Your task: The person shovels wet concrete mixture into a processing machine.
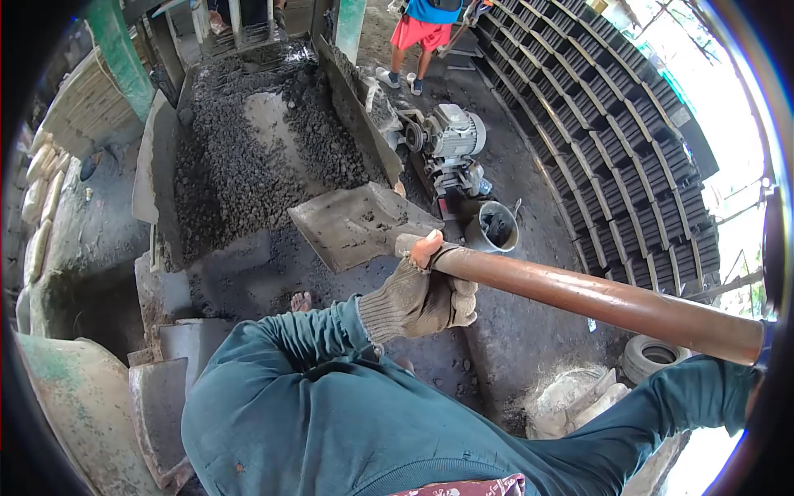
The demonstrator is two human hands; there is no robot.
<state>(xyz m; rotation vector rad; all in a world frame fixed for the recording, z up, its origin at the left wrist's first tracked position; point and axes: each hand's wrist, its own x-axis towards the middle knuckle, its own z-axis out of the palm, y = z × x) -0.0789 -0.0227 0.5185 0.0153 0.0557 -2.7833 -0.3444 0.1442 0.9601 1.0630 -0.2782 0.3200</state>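
Observation:
A shovel (364,221) slants across the view, its flat metal blade beside the open end of a trough and its brown handle running to the right edge. My left hand (422,298), in a knitted glove with the thumb bare, is wrapped around the handle near the blade. Only a sliver of my right hand (753,388) shows at the dark right rim, close to the handle's blue end; its fingers are hidden. Dark, crumbly mix (240,157) fills much of the trough (165,157). A little of it clings to the blade.
A motor (455,132) and a bucket (493,227) stand right of the trough. Racks of stacked dark blocks (595,149) curve along the right. A tire (653,357) and a sack (571,401) lie lower right. Another person (418,37) stands at the back.

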